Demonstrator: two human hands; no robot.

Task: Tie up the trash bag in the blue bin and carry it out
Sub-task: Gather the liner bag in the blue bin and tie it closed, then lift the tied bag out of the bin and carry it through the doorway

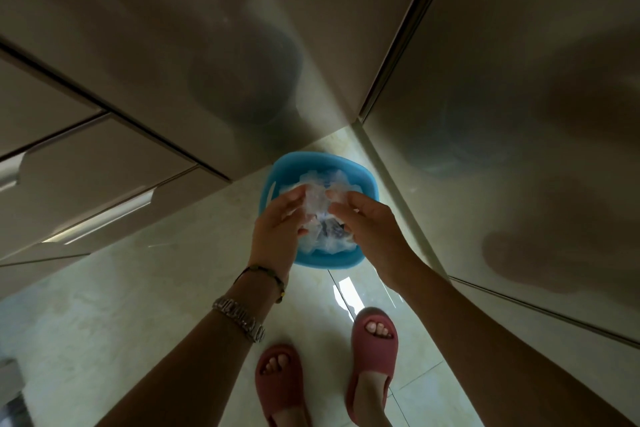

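A pale glossy tiled floor [145, 288] runs into a corner of beige cabinets [173, 45]. Over it, both arms reach down and forward. The left hand [277, 232] and right hand [370, 236] each pinch gathered clear plastic of the trash bag [317, 204], fingers closed on it. The bag sits inside the blue bin [367, 184], which stands on the floor at the cabinet corner. No knot shows, so tying looks barely begun; lifting and carrying remain.
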